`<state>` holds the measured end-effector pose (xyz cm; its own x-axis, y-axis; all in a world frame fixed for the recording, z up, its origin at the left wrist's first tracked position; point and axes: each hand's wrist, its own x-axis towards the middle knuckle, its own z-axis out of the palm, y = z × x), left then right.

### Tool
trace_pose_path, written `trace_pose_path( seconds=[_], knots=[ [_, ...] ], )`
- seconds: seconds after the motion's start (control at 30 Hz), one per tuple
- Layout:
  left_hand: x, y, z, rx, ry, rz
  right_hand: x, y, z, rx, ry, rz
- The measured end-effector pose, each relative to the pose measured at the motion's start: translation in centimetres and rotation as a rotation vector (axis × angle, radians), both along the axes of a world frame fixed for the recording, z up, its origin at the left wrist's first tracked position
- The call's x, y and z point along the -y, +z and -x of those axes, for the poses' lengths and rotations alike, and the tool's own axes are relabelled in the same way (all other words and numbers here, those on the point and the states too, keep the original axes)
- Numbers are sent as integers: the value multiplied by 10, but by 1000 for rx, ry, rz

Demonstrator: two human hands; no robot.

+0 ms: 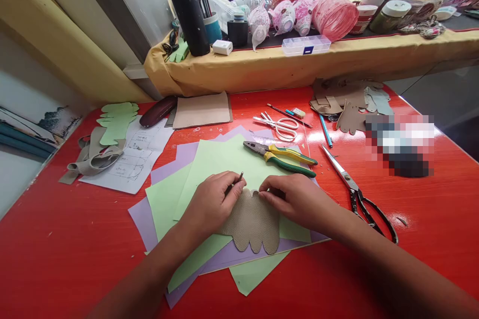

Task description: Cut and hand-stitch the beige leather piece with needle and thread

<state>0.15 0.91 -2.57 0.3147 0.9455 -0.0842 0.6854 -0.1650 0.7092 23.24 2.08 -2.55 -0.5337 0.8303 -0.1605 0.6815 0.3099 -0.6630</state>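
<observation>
A taupe leather piece [254, 222] with rounded lobes along its near edge lies on stacked green and purple paper. My left hand [213, 199] is closed on its upper left edge, and the end of a thin dark rod [241, 176] sticks up between thumb and fingers; I cannot make out what kind of rod it is. On the other side of a small notch in the top edge, my right hand [295, 197] pinches the leather between thumb and fingers. Pliers [277, 156] with yellow and green handles rest on the paper just beyond both hands.
Large black-handled scissors [352, 184] lie right of my right hand. White-handled scissors [280, 125], a blue pen [325, 131] and leather scraps [337, 97] are farther back. A sketched sheet [130, 159] lies left. Crafts and jars line the windowsill [262, 72].
</observation>
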Motion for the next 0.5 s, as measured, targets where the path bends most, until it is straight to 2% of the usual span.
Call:
trace_pose_path(
  seconds=[0.13,0.3,0.5],
  knots=[
    [0,3,6,-66,-17,21,2,1,1,35,62,7],
    [-2,10,14,-75,-38,-63,1,2,0,100,64,-30],
    [-4,8,3,-38,-62,-26,1,2,0,104,37,-17]
  ],
)
